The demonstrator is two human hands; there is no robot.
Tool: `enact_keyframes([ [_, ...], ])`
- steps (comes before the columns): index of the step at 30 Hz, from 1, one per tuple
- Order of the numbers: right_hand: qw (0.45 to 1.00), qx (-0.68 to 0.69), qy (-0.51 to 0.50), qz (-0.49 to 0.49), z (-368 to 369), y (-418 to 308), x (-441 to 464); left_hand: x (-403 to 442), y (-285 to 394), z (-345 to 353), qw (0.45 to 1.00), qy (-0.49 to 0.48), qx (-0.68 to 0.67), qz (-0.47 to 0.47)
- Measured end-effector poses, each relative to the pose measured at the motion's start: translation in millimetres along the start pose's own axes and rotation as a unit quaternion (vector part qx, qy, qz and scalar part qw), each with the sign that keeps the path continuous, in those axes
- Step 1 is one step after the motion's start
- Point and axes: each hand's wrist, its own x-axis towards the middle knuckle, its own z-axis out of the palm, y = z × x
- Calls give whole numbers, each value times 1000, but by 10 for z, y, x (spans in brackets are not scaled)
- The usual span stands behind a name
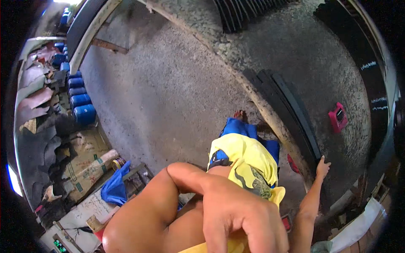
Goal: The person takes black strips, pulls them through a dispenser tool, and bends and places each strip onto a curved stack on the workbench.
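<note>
My left hand (249, 215) is raised very close to the camera at the bottom centre, its fingers bent downward and their tips cut off by the frame edge. Yellow cloth (236, 243) shows below it, and whether the hand holds any is unclear. At the lower right my right hand (323, 169) grips the near end of a long dark strip (297, 111), on a stack of similar strips beside a pale curved beam (270, 109). A yellow cloth (249, 156) covers my lap above blue clothing (240, 126).
Blue containers (84, 114) line the left side near piled scraps and cardboard (86, 160). A pink-framed object (338, 117) lies on the floor at right. Ribbed black pieces (240, 12) are at the top, and a blue cloth (116, 185) hangs at lower left.
</note>
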Motion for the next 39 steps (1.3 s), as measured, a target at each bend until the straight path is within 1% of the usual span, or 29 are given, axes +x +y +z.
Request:
enact_keyframes([
  [1,1000,-4,-4,4,-33,-21,-46,-7,13,-17,1000,-11,0,-14],
  [4,1000,-4,-16,11,-25,-37,-40,21,136,30,998,33,-38,-45],
  [5,1000,-3,-17,14,-36,-26,-6,-11,118,43,998,38,-24,-38],
  [6,1000,10,-5,-1,-39,-58,-63,8,69,39,998,49,-11,-22],
  [8,1000,8,6,-18,36,64,109,37,-24,19,997,72,16,11],
  [9,998,10,57,-13,-25,-67,-119,17,-12,73,994,105,26,10],
  [10,999,10,36,-17,-165,-165,-285,21,42,143,989,142,25,-7],
  [11,999,-21,42,-10,-155,-165,-242,23,95,210,983,180,22,-23],
  [12,999,8,-19,-47,-429,-321,-520,6,102,176,984,174,42,-18],
  [13,1000,-14,-2,-11,-422,-237,-459,-4,109,146,984,169,63,-13],
  [14,1000,-20,2,8,-265,-213,-409,0,114,134,983,164,83,-7],
  [16,1000,0,-15,4,-273,-224,-378,-58,95,-147,988,39,152,-12],
  [18,1000,15,14,-18,-134,-132,-231,42,55,-123,978,67,196,26],
  [20,999,20,23,-35,-51,-68,-145,27,151,-211,980,35,194,24],
  [21,999,0,31,-38,24,6,-50,42,182,-226,982,26,187,24],
  [22,999,-28,7,-20,-121,-119,-186,30,196,-224,983,22,182,24],
  [23,999,-7,26,-27,-3,-53,-89,13,193,-231,979,32,202,13],
  [24,999,7,41,-31,110,39,126,-16,183,-242,982,18,188,-14],
  [26,998,15,44,-45,198,212,347,31,91,-204,985,13,170,1],
  [27,998,5,40,-46,221,190,281,21,191,-208,979,1,198,-47],
  [29,998,-6,49,-42,147,145,240,28,16,-117,990,64,114,62],
  [31,996,-28,52,-61,293,339,578,52,12,-19,995,75,27,54],
  [32,998,-20,48,-42,242,253,465,70,5,34,995,82,-16,51],
  [33,995,-21,80,-55,363,375,637,141,47,-11,998,41,-26,29],
  [34,996,-8,50,-69,286,367,607,190,89,-40,999,16,-34,14],
  [35,997,-20,49,-62,311,402,686,232,126,-70,999,-7,-43,-1],
  [36,995,26,63,-70,200,258,403,226,78,-45,999,-11,-50,-2],
  [37,995,23,74,-60,163,171,286,222,76,-42,999,-21,-42,-17],
  [39,995,13,79,-58,301,316,433,214,84,-48,997,-47,-11,-60],
])
